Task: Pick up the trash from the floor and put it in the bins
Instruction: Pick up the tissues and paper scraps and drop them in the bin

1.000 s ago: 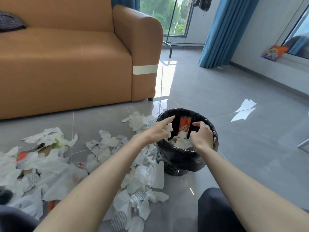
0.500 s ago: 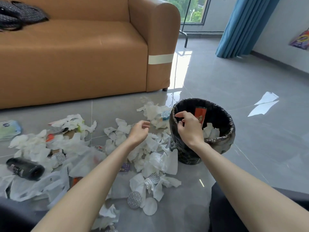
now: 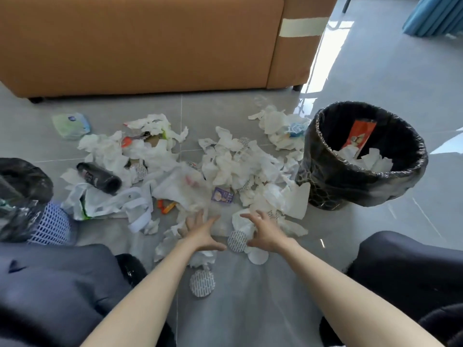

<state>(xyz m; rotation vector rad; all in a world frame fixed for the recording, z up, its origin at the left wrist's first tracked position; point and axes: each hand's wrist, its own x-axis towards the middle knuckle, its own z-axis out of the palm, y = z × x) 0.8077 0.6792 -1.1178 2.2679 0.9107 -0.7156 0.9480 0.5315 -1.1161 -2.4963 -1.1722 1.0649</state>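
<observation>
**Both hands empty above the litter**

My left hand and my right hand reach out side by side, fingers spread and lightly bent, gripping nothing. They hang over the near edge of the trash, a wide scatter of crumpled white tissues and plastic bags on the grey tiled floor. I cannot tell whether my fingertips touch the paper under them.

A round perforated pad lies between my two hands, and another one sits nearer to me, between my forearms. Further into the heap are a dark bottle on its side and a small purple packet.

The black-lined bin stands upright at the right edge of the mess, with an orange wrapper and some tissues inside. A second bin, a mesh basket with a black bag, stands at my left. The orange sofa runs behind it all.
</observation>
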